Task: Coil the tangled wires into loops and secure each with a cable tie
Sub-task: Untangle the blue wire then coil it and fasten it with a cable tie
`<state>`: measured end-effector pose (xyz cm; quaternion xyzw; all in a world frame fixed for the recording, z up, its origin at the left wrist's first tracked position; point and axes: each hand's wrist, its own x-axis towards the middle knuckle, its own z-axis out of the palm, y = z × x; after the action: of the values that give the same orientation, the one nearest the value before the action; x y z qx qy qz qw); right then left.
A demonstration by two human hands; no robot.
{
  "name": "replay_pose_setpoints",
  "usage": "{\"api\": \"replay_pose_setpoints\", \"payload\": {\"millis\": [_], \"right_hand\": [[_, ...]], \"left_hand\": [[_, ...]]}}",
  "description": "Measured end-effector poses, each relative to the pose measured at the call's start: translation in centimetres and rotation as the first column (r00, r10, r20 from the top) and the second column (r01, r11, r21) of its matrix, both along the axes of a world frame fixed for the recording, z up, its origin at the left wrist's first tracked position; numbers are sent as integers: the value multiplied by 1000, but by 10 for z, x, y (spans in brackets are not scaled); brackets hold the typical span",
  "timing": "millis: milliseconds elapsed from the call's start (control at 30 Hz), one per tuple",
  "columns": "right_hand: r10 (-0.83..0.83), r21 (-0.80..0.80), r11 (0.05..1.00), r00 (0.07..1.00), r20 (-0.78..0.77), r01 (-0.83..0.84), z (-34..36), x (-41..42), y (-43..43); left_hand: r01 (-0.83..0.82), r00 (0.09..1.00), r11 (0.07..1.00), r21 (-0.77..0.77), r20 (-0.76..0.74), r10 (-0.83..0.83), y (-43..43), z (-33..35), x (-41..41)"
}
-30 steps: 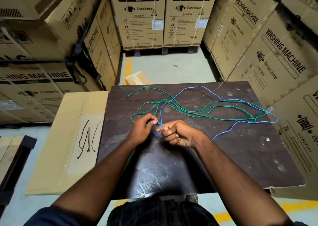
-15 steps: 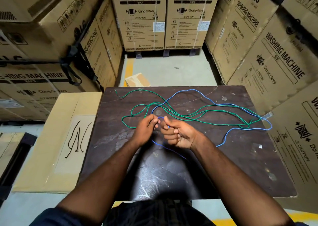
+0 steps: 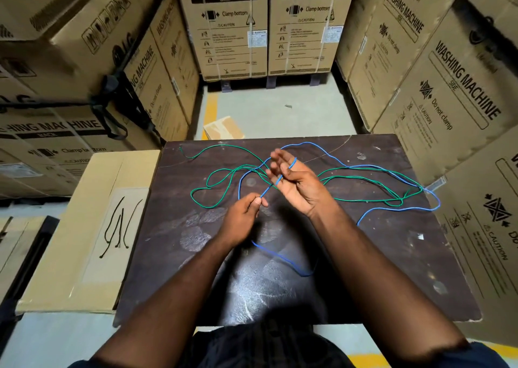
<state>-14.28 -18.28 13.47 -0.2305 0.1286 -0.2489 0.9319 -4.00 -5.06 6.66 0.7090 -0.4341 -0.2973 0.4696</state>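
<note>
1. Presently the blue wire point(image 3: 280, 258) runs from the left pinch up across the right fingers. The rest trails over the table point(image 3: 364, 269), crossed with the green wire point(image 3: 235, 146) — no loop finished.
2. Left hand point(image 3: 244, 213): thumb and fingertips pinch the blue wire, other fingers curled.
3. Right hand point(image 3: 300, 185): fingers straight, slightly spread, the wire laid across them as on a former.
4. Judgement: keep turns equal and flat, feed with light tension from the pinch, and draw blue clear of green before each turn — a snag would likely drag green along.
5. Ties point(image 3: 119, 227) lie on the box point(image 3: 84, 255) left of the table, untouched.
</note>
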Motion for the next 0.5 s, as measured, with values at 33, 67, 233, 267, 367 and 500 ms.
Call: {"api": "replay_pose_setpoints", "payload": {"millis": [33,67,233,267,367,500], "right_hand": [[-37,18,999,999,9,37,1,2,-4],[-67,16,998,998,16,67,3,4,-8],[-190,-134,975,976,-104,176,-3,7,-25],[-204,-175,968,968,-145,178,-7,8,-26],[-247,-412,905,918,-311,104,-18,11,-25],[-240,-723,675,882,-405,-148,-35,13,-21]], "left_hand": [[-11,1000,1000,2,6,11,1,1,-1],[-17,1000,1000,5,21,17,2,3,-2],[3,995,1000,-1,103,-3,8,10,1],[7,992,1000,-3,129,-7,7,12,3],[26,981,999,-22,193,-22,7,23,5],[34,980,999,-33,198,-27,7,39,11]]}}
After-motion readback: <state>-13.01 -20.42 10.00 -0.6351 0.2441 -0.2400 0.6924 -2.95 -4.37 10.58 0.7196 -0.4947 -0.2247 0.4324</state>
